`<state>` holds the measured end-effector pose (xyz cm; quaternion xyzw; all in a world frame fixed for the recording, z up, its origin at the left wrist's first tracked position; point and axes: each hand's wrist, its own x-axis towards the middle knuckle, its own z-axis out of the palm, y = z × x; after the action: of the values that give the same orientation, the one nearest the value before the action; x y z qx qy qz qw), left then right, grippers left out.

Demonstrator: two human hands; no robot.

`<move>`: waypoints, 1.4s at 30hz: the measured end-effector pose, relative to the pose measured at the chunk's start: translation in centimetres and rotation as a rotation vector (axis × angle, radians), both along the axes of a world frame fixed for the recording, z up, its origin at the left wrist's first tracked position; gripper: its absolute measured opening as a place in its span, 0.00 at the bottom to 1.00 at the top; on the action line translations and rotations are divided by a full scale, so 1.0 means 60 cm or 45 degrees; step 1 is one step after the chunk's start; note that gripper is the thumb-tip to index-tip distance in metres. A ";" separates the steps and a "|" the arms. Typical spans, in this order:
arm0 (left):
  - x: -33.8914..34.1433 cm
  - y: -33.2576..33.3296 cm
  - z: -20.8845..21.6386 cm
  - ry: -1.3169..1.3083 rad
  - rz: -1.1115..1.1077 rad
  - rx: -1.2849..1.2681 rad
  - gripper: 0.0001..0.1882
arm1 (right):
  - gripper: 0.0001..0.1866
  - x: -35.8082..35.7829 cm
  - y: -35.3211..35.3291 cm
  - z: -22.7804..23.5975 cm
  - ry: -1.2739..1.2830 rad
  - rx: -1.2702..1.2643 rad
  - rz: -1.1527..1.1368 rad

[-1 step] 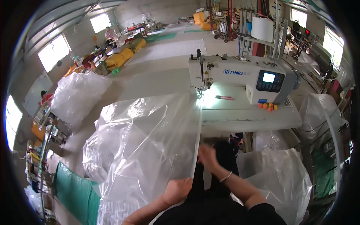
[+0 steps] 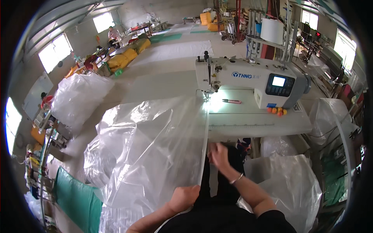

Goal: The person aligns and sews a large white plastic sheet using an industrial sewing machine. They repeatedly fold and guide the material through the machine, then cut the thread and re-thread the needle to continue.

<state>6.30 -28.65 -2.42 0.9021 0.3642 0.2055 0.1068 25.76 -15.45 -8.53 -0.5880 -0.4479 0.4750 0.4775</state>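
Observation:
A large sheet of clear plastic film (image 2: 140, 151) spreads in shiny folds to the left of a white sewing machine (image 2: 244, 75). Its straight right edge runs from under the lit needle area down toward my body. My left hand (image 2: 185, 197) is closed on that edge at the near end. Higher up, my right hand (image 2: 218, 156) has curled fingers just right of the edge; whether anything is pinched in them is hidden. A bracelet (image 2: 236, 178) circles my right wrist. On the machine bed lies a pink and black pen-like tool (image 2: 232, 101).
Small orange and yellow balls or fruit (image 2: 277, 111) sit by the control panel. A big white thread cone (image 2: 271, 31) stands behind. Bundled plastic (image 2: 79, 99) and a green sheet (image 2: 77, 200) lie left, more plastic film (image 2: 289, 186) right. A person (image 2: 113, 35) is far back left.
My right hand has moved slightly up and to the right, its fingers shifting away from the film's edge. My left hand keeps its place on the edge.

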 end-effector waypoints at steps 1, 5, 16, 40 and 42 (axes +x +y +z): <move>0.006 0.002 -0.002 -0.071 -0.020 -0.037 0.07 | 0.19 0.013 0.014 0.052 -0.501 0.469 -0.057; 0.021 0.016 -0.008 -0.211 -0.116 -0.102 0.07 | 0.19 0.021 0.087 0.026 -1.255 0.657 -0.120; 0.006 0.068 -0.019 -0.336 -0.056 -0.202 0.07 | 0.22 -0.003 0.112 0.090 -1.694 0.248 0.119; 0.125 0.289 0.062 -0.249 0.202 -0.273 0.06 | 0.07 0.058 0.288 0.081 -1.409 0.345 0.161; 0.148 0.297 0.044 -0.563 0.171 -0.419 0.06 | 0.07 0.056 0.282 0.080 -1.402 0.365 0.112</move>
<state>15.21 -10.85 0.22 0.7797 0.4194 0.3422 0.3147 29.10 1.46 -3.70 -0.6589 -0.7148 0.0523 0.2285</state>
